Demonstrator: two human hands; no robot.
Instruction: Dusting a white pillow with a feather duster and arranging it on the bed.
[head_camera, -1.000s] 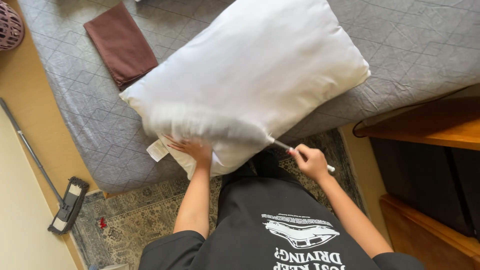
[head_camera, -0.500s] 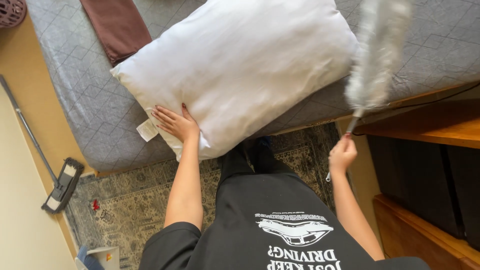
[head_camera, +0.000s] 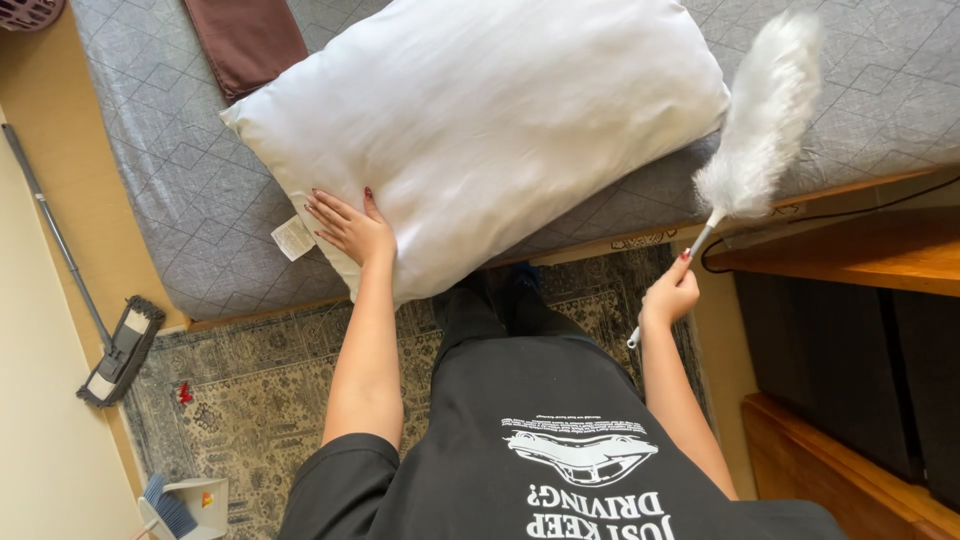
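We look down at our own arms. Our left hand (head_camera: 347, 226) rests flat, fingers spread, on the white pillow (head_camera: 480, 120) lying on the grey mattress (head_camera: 180, 190). Our right hand (head_camera: 670, 297) grips a feather duster (head_camera: 760, 120), which has swung off the pillow and now lifts to its right, so that sweep looks finished.

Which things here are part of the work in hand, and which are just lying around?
In use:
- pillow, left hand flat on it
- feather duster, held up by the right hand
- mattress under the pillow

Lying about:
- brown cloth
- mop on the floor
- dustpan and brush
- rug
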